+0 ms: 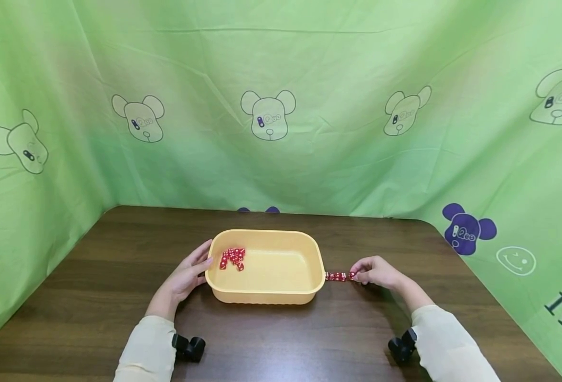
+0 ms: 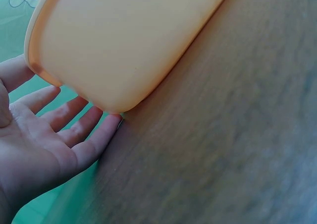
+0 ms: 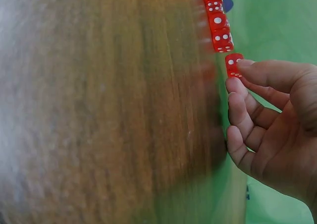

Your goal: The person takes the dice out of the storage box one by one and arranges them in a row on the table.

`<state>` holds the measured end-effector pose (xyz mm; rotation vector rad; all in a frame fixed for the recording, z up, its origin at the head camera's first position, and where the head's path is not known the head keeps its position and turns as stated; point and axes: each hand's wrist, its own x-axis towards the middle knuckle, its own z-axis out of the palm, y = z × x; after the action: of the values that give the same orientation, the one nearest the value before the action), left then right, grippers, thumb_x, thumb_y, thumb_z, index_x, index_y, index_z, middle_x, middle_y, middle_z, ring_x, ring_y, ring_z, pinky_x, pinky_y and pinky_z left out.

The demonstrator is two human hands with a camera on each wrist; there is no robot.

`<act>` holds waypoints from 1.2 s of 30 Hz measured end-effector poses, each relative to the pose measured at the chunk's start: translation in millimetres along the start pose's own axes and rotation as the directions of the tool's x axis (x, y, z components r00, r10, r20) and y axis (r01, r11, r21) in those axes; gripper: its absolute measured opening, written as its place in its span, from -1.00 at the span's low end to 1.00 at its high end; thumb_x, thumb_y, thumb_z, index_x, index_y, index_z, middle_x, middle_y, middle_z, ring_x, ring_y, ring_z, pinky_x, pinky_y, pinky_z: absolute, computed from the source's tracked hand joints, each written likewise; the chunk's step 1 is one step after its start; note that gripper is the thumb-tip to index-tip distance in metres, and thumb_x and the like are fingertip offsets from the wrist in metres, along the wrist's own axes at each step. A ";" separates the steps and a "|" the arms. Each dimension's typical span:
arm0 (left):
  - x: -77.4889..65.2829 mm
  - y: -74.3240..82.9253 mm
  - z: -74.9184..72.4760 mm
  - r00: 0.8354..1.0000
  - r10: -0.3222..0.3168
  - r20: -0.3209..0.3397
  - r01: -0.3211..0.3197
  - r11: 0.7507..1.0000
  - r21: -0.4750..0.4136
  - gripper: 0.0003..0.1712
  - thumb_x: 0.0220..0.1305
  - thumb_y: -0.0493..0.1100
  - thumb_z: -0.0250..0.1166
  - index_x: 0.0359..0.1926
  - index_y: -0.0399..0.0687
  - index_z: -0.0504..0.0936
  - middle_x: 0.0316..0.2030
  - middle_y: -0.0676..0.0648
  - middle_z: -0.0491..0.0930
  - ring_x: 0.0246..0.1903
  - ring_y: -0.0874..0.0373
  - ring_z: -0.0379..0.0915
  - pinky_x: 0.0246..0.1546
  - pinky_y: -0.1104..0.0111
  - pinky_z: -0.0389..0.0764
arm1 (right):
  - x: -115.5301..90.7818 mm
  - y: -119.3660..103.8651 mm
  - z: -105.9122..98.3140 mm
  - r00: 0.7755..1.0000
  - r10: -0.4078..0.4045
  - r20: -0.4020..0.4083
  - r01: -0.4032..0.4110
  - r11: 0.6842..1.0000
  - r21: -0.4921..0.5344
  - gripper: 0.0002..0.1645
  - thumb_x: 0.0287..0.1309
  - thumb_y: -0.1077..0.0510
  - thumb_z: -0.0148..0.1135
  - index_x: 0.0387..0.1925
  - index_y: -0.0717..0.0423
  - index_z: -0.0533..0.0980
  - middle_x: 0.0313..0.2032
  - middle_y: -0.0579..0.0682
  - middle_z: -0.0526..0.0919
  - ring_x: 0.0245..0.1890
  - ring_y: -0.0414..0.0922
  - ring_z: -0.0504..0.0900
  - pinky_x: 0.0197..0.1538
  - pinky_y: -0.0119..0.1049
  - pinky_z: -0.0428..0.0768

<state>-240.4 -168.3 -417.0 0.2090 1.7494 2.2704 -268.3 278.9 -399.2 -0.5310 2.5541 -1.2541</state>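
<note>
A yellow plastic basin stands on the table with several red dice loose at its left end. My left hand holds that end, thumb at the rim and fingers spread along the outer wall. In the left wrist view the fingertips touch the wall near its bottom. To the right of the basin runs a short row of red dice with white dots. My right hand pinches one red die between thumb and fingers, in line with the row and a small gap from it.
The dark wooden table ends at a green curtain with printed bear heads, which rises behind and at both sides. A black wrist camera sits on the left sleeve, another black camera on the right.
</note>
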 end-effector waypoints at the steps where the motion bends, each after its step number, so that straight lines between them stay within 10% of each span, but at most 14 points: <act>1: 0.0 0.1 -0.1 1.000 0.003 0.004 -0.003 1.000 -0.001 -0.38 0.29 -0.32 -0.13 0.32 -0.07 -0.12 0.27 -0.21 -0.15 0.15 -0.14 -0.04 -0.14 0.19 0.35 | 0.2 -0.5 0.8 1.000 -0.008 0.002 0.008 1.000 -0.009 -0.81 -0.14 0.39 0.14 -0.40 0.46 0.48 -0.63 -0.09 0.49 -0.64 -0.25 0.39 -0.58 -0.38 0.36; 36: -1.6 2.9 1.3 1.000 -0.001 -0.002 0.001 1.000 0.013 -0.38 0.29 -0.31 -0.12 0.32 -0.06 -0.12 0.27 -0.21 -0.14 0.16 -0.14 -0.05 -0.13 0.16 0.34 | 8.1 -26.6 -7.5 0.997 0.035 -0.065 -0.034 0.999 0.014 -0.59 -0.07 0.29 0.20 -0.19 0.52 0.38 -0.53 0.00 0.50 -0.52 -0.05 0.48 -0.44 -0.25 0.46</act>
<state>-238.9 -168.3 -413.8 0.2079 1.7653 2.2597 -272.8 265.8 -374.0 -0.4483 2.5948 -1.2959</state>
